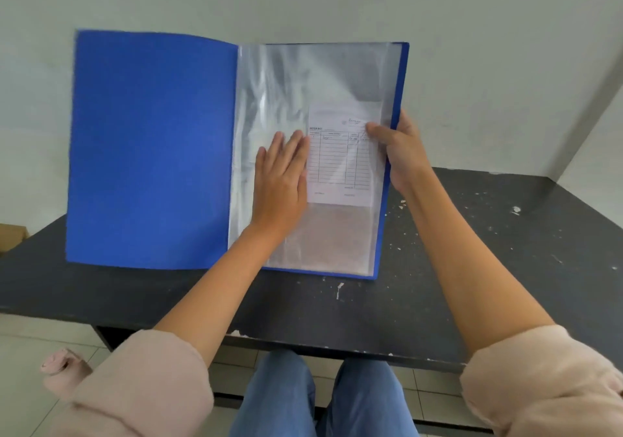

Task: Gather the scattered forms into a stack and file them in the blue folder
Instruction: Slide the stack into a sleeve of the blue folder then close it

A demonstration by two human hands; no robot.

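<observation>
The blue folder [151, 146] stands open and tilted up, its lower edge on the black table [472, 268]. Its right half is a set of clear plastic sleeves [303, 82]. A white ruled form [337, 163] sits inside the front sleeve, in its middle right part. My left hand [279, 180] lies flat on the sleeve with fingers together, touching the form's left edge. My right hand [401, 153] grips the folder's right edge, thumb pressed on the form's top right corner. No loose forms show on the table.
The table top is dark with white chips and scratches. A white wall rises close behind it. A cardboard box [11, 234] peeks in at the far left. My knees in blue jeans [320, 399] are below the table's front edge, over a tiled floor.
</observation>
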